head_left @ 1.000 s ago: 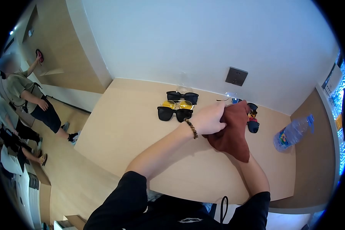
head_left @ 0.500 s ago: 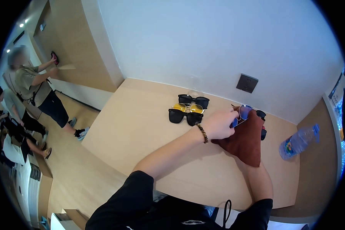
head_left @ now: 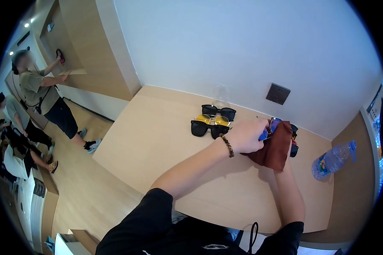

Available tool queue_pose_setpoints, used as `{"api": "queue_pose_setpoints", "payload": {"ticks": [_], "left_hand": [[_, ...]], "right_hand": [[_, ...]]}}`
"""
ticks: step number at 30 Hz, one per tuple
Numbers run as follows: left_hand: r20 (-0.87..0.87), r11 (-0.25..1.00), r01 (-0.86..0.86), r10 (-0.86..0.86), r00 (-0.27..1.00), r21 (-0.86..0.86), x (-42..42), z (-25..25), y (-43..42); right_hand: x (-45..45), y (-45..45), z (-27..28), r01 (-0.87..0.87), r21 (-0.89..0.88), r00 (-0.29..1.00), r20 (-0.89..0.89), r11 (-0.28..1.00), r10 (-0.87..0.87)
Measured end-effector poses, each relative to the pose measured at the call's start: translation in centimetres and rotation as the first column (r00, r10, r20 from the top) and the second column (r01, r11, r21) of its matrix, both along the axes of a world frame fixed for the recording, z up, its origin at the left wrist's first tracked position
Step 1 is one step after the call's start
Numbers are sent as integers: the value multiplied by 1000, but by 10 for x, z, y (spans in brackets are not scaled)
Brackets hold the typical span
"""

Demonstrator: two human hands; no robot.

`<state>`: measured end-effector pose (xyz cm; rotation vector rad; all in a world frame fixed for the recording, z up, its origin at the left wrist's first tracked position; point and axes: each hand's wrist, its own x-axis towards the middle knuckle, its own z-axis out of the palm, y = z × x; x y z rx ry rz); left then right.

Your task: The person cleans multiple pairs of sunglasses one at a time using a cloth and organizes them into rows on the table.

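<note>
My left hand point(head_left: 249, 135), with a beaded bracelet at its wrist, is closed on a pair of blue-lensed sunglasses point(head_left: 264, 134). A reddish-brown cloth point(head_left: 278, 148) drapes over my right hand and hangs beside the blue lenses. The cloth hides the fingers of my right hand, which hold it against the sunglasses. Left of my hands lie black sunglasses point(head_left: 209, 128), yellow-lensed glasses point(head_left: 222, 120) and another black pair point(head_left: 219, 112) in a row. More dark sunglasses point(head_left: 294, 149) lie partly hidden behind the cloth.
A clear plastic bottle point(head_left: 332, 161) with a blue cap stands on the right of the wooden table point(head_left: 157, 131). The wall behind has a dark socket point(head_left: 278, 93). To the left, a standing person point(head_left: 40, 91) reaches towards a wooden panel, with other people beyond.
The cloth's lower edge has risen and its shape has folded narrower around the sunglasses. My left hand keeps its grip. The view has shifted slightly, and the standing person's hand has moved.
</note>
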<state>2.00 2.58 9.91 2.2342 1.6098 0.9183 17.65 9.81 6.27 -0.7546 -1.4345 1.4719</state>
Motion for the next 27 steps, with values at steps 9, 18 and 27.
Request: {"api": "queue_pose_setpoints", "payload": {"ticks": [9,18,27], "left_hand": [[98,996,-74,69,993,50,6,-7,3],[200,1000,-25,25,979,-4,-11,1,7],[21,988,58,-61,998,146,-23,10,2]], "right_hand": [[-2,-30,1,-506,-489,783,-606,711,140],[10,10,-20,-95,-346,840,-532,933,-111],[15,12,-7,-347,-378,839,-534,858,103]]}}
